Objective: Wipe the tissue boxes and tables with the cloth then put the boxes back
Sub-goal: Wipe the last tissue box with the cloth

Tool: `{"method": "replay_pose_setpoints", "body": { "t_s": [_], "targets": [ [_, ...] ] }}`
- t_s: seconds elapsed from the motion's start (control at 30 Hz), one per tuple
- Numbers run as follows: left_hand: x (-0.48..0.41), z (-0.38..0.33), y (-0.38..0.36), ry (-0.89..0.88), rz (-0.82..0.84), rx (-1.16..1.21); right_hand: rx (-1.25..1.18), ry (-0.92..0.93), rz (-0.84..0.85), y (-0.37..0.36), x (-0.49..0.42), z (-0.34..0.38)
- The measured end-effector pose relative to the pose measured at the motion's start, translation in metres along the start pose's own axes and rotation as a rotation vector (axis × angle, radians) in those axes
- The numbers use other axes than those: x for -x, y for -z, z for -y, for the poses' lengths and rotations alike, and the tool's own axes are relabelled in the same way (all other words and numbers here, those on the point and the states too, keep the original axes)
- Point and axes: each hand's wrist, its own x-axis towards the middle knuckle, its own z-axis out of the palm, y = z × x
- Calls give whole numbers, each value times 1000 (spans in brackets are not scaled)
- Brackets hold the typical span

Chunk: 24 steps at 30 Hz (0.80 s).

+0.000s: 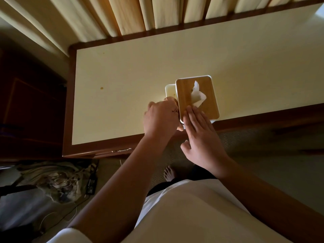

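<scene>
- My right hand [198, 130] is flat, fingers straight, pressing down on the wooden lid of the tissue box [210, 102].
- My left hand [159, 118] is curled round a brownish cloth [169, 99], right against the box's left side.
- The box sits near the front edge of the table [122, 85].

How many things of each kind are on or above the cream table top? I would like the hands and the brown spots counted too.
Tissue box: 1
White open container beside it: 1
Tissue sticking out: 1
Hands: 2, left hand and right hand
Brown spots: 2
Total: 7
</scene>
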Motion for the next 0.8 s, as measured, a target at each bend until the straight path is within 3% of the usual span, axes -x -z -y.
{"method": "replay_pose_setpoints", "body": {
  "t_s": [0.07, 0.23, 0.43, 0.53, 0.63, 0.8],
  "targets": [
    [3, 4, -1, 18, 73, -100, 4, 2, -9, 0, 0, 0],
    [-17, 14, -19, 130, 623, -267, -24, 11, -54, -3, 0, 0],
    [-27, -10, -1, 187, 822, -214, 26, 15, -40, -2, 0, -1],
    [-28, -7, -2, 181, 796, -242, 52, -26, -27, -2, -1, 6],
    [-32, -4, 5, 63, 770, -201, 60, -57, -29, 0, -1, 13],
    [-34, -3, 22, 72, 363, -195, 64, -51, -15, 0, -2, 11]
  ]
}}
